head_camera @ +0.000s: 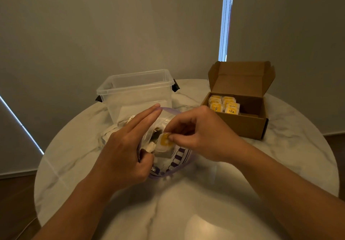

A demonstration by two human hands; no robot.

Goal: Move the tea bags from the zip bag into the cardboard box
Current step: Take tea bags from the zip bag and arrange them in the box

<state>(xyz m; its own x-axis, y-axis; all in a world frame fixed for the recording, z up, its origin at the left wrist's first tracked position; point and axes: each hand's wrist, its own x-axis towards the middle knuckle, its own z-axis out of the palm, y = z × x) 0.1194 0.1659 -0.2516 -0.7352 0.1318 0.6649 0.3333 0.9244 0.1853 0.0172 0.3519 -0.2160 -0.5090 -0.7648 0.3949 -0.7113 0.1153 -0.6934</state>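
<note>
Picking step: the right hand [196, 135] pinches a tea bag [164, 140] at the zip bag [179, 157] mouth, the left hand [123, 146] gripping its rim. Next, a carry rightward to the cardboard box [242, 126] seems required.

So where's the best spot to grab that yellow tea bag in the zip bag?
Pinch the tea bag by its top edge, thumb against fingertip, coming from above on the right, as the right hand does. It is thin and flat, its yellow end sticks up at the mouth of the zip bag, and the left hand holds the other side.
</note>
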